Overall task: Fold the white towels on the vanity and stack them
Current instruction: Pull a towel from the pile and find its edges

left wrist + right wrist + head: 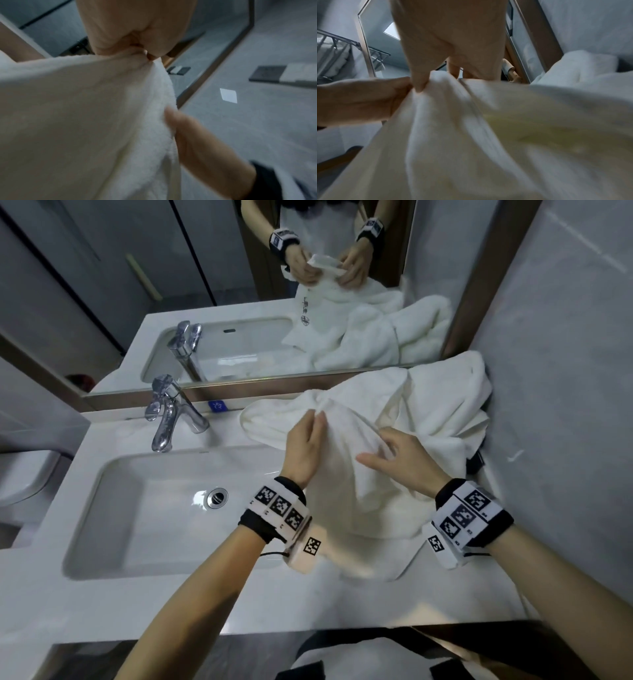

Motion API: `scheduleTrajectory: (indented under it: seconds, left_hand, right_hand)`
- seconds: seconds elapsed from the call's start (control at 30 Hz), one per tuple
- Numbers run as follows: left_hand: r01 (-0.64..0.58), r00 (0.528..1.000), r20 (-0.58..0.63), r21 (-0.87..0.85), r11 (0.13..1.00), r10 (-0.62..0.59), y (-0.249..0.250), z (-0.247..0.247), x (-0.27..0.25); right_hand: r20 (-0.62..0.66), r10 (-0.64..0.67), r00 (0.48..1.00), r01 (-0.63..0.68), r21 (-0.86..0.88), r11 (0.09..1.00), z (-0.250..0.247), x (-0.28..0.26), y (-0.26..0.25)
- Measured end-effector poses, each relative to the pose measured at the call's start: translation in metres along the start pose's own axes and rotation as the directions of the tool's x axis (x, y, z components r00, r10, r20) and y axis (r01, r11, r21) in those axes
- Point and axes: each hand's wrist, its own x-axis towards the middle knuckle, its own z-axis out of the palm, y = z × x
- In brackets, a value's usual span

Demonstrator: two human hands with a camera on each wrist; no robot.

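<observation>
A white towel [359, 501] hangs from both my hands above the vanity [171, 607], its lower end trailing on the counter right of the sink. My left hand [317, 417] pinches its top edge; the left wrist view shows that hand [144, 52] gathering the towel [77, 115] between thumb and fingers. My right hand [383, 450] grips the same towel a little lower and to the right. Seen from the right wrist, the right hand [426, 79] holds a fold of the towel [471, 135] right beside my left hand [359, 100]. More crumpled white towels [445, 402] lie heaped in the back right corner.
The sink basin [154, 508] with its drain and the chrome faucet [171, 416] take up the left of the counter. A mirror [239, 285] runs along the back and a grey wall [565, 405] closes the right. A dark object [476, 462] peeks from under the pile.
</observation>
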Motion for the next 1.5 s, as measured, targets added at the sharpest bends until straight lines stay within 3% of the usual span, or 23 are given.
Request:
scheduleTrajectory:
  seconds: [0.13,0.27,0.43,0.57,0.6,0.67,0.73,0.83,1.0,1.1,1.2,1.3,1.43,1.5]
  left_hand:
    - [0.008,0.993,-0.114,-0.095,0.995,-0.019,0.007,-0.022,0.017]
    - [0.013,0.970,-0.239,-0.173,0.985,-0.054,0.007,-0.049,0.035]
    - [0.024,0.960,-0.272,-0.174,0.984,-0.071,-0.010,-0.072,0.046]
    - [0.022,0.964,-0.258,-0.129,0.991,-0.055,-0.024,-0.077,0.048]
    - [0.040,0.963,-0.258,-0.123,0.992,-0.071,-0.028,-0.079,0.050]
    - [0.097,0.953,-0.276,-0.120,0.988,-0.127,-0.036,-0.082,0.053]
    - [0.127,0.948,-0.279,-0.119,0.985,-0.156,-0.044,-0.085,0.057]
    - [0.142,0.952,-0.261,-0.089,0.986,-0.161,-0.053,-0.089,0.061]
    - [0.151,0.963,-0.222,-0.020,0.988,-0.152,-0.065,-0.076,0.059]
    - [0.179,0.967,-0.168,-0.079,0.981,-0.190,-0.068,-0.055,0.054]
    - [0.156,0.980,-0.118,-0.030,0.987,-0.159,-0.073,-0.032,0.048]
    - [0.126,0.992,-0.018,0.059,0.990,-0.126,-0.083,-0.015,0.043]
    - [0.101,0.992,0.061,0.167,0.981,-0.112,-0.091,-0.002,0.038]
    - [0.100,0.992,0.064,0.167,0.981,-0.112,-0.090,0.002,0.036]
  right_hand:
    - [0.014,0.042,0.999,-0.039,-0.179,0.983,-0.012,-0.007,0.015]
    - [-0.015,0.089,0.996,-0.084,-0.510,0.856,-0.042,-0.015,0.034]
    - [-0.276,-0.101,0.956,-0.143,-0.737,0.660,-0.073,-0.023,0.032]
    - [-0.401,-0.069,0.913,-0.245,-0.678,0.693,-0.088,-0.015,0.022]
    - [-0.361,-0.037,0.932,-0.223,-0.649,0.727,-0.094,-0.013,0.018]
    - [-0.132,0.031,0.991,-0.097,-0.534,0.840,-0.104,-0.010,0.010]
    - [0.033,0.055,0.998,-0.040,-0.362,0.931,-0.112,-0.011,0.000]
    - [-0.041,0.049,0.998,-0.054,-0.152,0.987,-0.120,-0.011,-0.006]
    - [-0.372,0.053,0.927,-0.117,-0.152,0.981,-0.113,0.001,0.012]
    - [-0.496,0.146,0.856,-0.177,-0.015,0.984,-0.104,0.012,0.026]
    - [-0.536,0.205,0.819,-0.195,0.077,0.978,-0.097,0.021,0.041]
    - [-0.544,0.266,0.796,-0.279,0.061,0.958,-0.094,0.029,0.051]
    - [-0.468,0.369,0.803,-0.456,-0.082,0.886,-0.099,0.032,0.062]
    - [-0.441,0.355,0.824,-0.496,-0.259,0.829,-0.099,0.031,0.062]
